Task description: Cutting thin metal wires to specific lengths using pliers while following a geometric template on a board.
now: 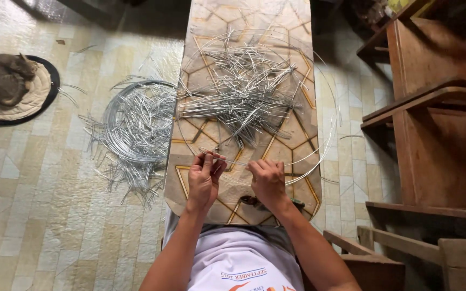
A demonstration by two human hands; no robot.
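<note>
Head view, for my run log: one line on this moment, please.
left hand: pinches wire | right hand: grips same wire | wire pile on board | more on floor

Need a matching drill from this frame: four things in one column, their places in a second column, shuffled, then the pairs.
Things:
1. cat
2. cut wire pile
3. wire coil
4. wooden shelf

Places:
A. on the floor tiles, left of the board
B. at the frame's right edge
C. on a round mat, far left
D. on the patterned board, beyond both hands

Pairs: 1-C, 2-D, 3-A, 4-B
</note>
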